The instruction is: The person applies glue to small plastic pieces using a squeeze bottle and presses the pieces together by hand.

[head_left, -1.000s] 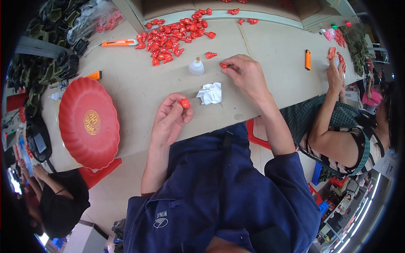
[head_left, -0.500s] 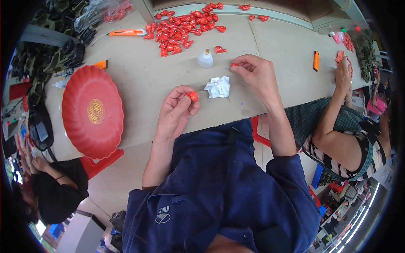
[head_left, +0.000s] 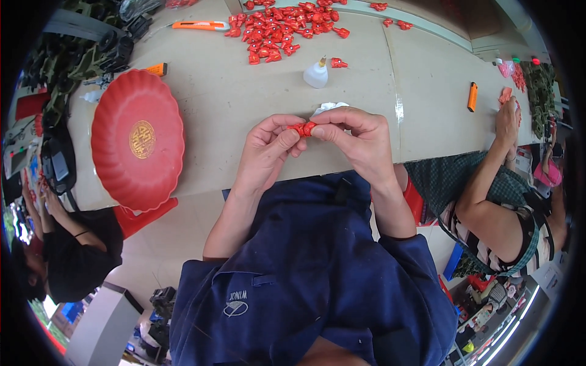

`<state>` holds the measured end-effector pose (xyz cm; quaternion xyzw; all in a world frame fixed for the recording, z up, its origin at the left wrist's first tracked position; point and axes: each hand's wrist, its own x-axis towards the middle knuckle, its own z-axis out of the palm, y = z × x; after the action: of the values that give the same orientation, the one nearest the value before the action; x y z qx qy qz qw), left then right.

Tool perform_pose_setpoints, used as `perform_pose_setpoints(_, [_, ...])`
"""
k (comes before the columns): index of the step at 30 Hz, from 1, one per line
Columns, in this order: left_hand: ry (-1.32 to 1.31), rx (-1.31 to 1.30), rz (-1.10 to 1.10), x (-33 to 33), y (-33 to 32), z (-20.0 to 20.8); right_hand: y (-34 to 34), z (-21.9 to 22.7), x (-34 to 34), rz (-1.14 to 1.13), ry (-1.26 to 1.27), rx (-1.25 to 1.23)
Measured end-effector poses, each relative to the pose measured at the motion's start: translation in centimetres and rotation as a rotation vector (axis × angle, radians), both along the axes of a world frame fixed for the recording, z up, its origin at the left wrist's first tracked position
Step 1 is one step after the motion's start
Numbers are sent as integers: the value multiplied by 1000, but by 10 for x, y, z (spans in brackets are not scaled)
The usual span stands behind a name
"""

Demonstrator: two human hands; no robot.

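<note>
In front of my chest, above the near side of the table, both hands meet at a small glossy red plastic part (head_left: 300, 129). My left hand (head_left: 264, 152) pinches its left end between thumb and fingers. From the other side, my right hand (head_left: 364, 141) presses a small red piece (head_left: 310, 127) against it, mostly hidden by the fingertips. A crumpled white tissue (head_left: 330, 107) lies just behind my right hand, partly covered by it. Beyond it stands a small white squeeze bottle (head_left: 315, 74) with a thin tip, beside a single red part (head_left: 339, 63).
A pile of similar red parts (head_left: 281, 33) lies at the back, near an orange cutter knife (head_left: 200, 25). At the left is a large scalloped red tray (head_left: 110, 149). An orange-and-black object (head_left: 472, 96) lies to the right. Co-workers sit on both sides, one person's hand (head_left: 506, 125) at the right.
My right hand has come left and nearer from beside the bottle, bringing its small red piece to the part in my left hand. The view has shifted slightly.
</note>
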<state>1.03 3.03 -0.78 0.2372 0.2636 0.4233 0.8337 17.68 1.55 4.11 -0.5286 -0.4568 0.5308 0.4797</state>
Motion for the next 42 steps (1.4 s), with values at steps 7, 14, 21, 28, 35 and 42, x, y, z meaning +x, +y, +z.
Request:
perform_pose_setpoints(7, [25,46,16,-1,-1,-2,-4,0,-4,-20,-92,22])
perform_pose_setpoints(14, [97,80,66,1,-4,-3,-10,-8,-4,-32,-266,237])
perform_pose_setpoints(21, [291,232,86,5,-10,-3,-14,-23,4,-22,-368,347])
perform_pose_setpoints(28, [432,274,44,11,-12,4,-23,-44,7,-91,-286,405])
perform_pose_setpoints(35, [440,285,53,15,-12,5,-22,-50,10,-114,-280,481])
perform_pose_setpoints(42, [446,342,69,14,-14,1,-22,-50,10,-126,-275,529])
